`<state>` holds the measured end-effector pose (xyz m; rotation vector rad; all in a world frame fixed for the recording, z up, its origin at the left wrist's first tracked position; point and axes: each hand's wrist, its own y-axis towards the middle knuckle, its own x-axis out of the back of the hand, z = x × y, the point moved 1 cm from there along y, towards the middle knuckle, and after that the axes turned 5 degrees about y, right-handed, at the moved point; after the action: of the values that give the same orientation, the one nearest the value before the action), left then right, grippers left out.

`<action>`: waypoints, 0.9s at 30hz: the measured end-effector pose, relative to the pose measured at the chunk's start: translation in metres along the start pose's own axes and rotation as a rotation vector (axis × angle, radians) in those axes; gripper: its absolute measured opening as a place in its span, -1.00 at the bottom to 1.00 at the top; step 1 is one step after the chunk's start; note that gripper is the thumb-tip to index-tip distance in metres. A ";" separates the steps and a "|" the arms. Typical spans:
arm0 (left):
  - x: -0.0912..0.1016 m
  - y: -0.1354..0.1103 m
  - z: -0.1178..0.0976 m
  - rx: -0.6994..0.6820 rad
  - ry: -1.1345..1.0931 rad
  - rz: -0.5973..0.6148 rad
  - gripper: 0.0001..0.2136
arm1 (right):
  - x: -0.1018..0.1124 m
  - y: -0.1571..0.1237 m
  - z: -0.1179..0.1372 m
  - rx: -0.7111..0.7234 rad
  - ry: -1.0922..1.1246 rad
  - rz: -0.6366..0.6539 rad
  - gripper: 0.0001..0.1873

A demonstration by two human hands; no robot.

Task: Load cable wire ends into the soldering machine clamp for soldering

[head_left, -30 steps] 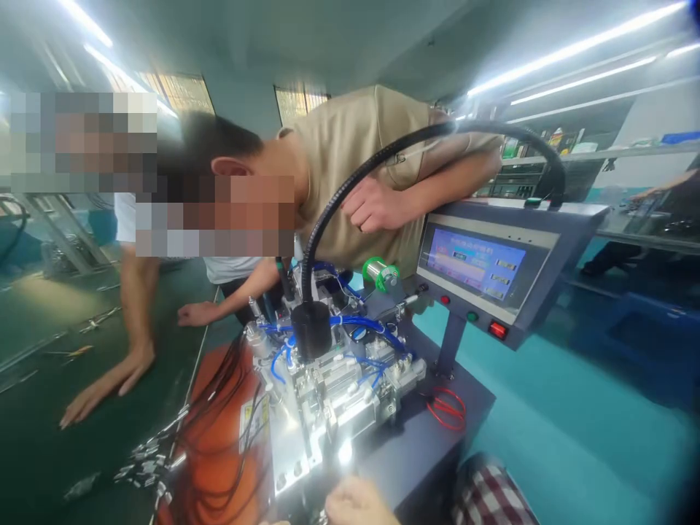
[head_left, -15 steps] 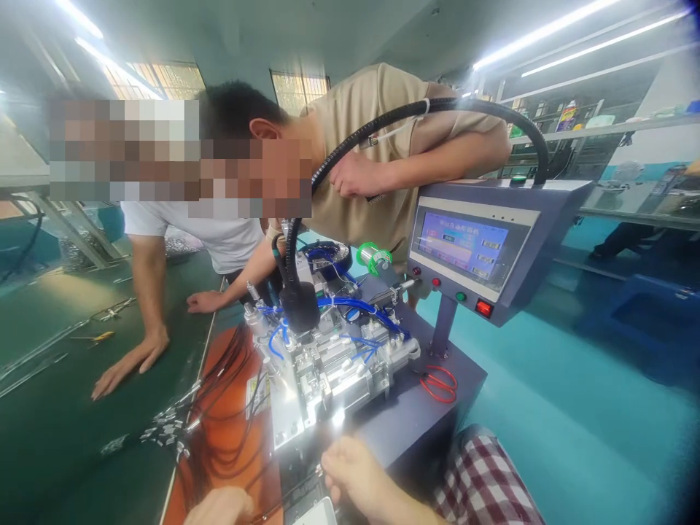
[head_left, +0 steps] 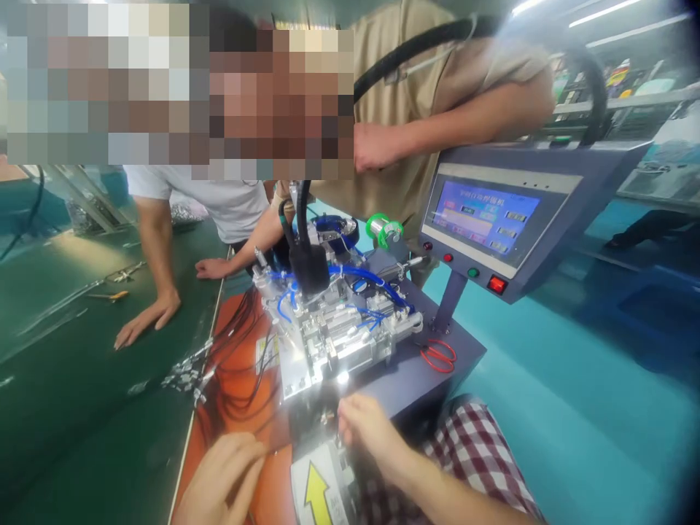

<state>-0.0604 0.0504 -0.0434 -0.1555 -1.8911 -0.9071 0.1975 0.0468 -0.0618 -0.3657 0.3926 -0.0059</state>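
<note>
My right hand point(head_left: 367, 429) is closed, with thumb and fingers pinched together just in front of the bench machine point(head_left: 350, 343). Whatever is in that pinch is too small to make out. A small metal piece point(head_left: 327, 417) shows just left of these fingertips. Over the orange surface point(head_left: 278, 474), my left hand point(head_left: 224, 470) is curled with its fingers together, and its grip is hidden from view. Between my hands lies a white panel with a yellow arrow point(head_left: 317, 492). Black cables point(head_left: 243, 394) with metal ends point(head_left: 189, 375) lie beyond my left hand.
Red-handled scissors point(head_left: 438, 356) lie on the machine's base, below a control screen point(head_left: 486, 215). A green spool point(head_left: 384, 231) stands behind. Two people lean in across from me; one person's hand point(head_left: 147, 321) rests on the green table point(head_left: 82, 437).
My view has tilted down, so the scene sits higher and the yellow arrow shows. My left hand is further into view; my right hand remains closed near the machine's front.
</note>
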 end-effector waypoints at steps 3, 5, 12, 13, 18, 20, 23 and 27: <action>0.006 0.006 -0.008 0.028 -0.030 0.018 -0.87 | 0.013 -0.005 -0.002 -0.015 -0.010 -0.027 -0.49; 0.010 0.010 -0.012 0.034 -0.031 0.037 -0.88 | 0.019 -0.007 -0.004 -0.032 -0.016 -0.047 -0.49; 0.013 0.016 -0.017 0.092 -0.062 0.072 -0.83 | 0.023 -0.011 -0.006 -0.046 -0.018 -0.066 -0.50; 0.012 0.016 -0.016 0.115 -0.070 0.086 -0.82 | 0.023 -0.011 -0.005 -0.044 -0.017 -0.063 -0.50; 0.008 0.012 -0.012 0.201 -0.101 0.140 -0.78 | 0.024 -0.014 -0.005 -0.042 -0.025 -0.063 -0.51; 0.008 0.012 -0.011 0.186 -0.100 0.149 -0.79 | 0.024 -0.015 -0.005 -0.038 -0.031 -0.062 -0.52; 0.010 0.015 -0.012 0.133 -0.078 0.128 -0.77 | 0.020 -0.015 -0.005 -0.026 -0.041 -0.056 -0.57; 0.011 0.017 -0.012 0.103 -0.062 0.110 -0.75 | 0.009 -0.013 -0.005 0.020 -0.064 -0.049 -0.64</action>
<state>-0.0487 0.0515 -0.0228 -0.2257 -1.9618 -0.7370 0.2051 0.0325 -0.0649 -0.3542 0.3197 -0.0454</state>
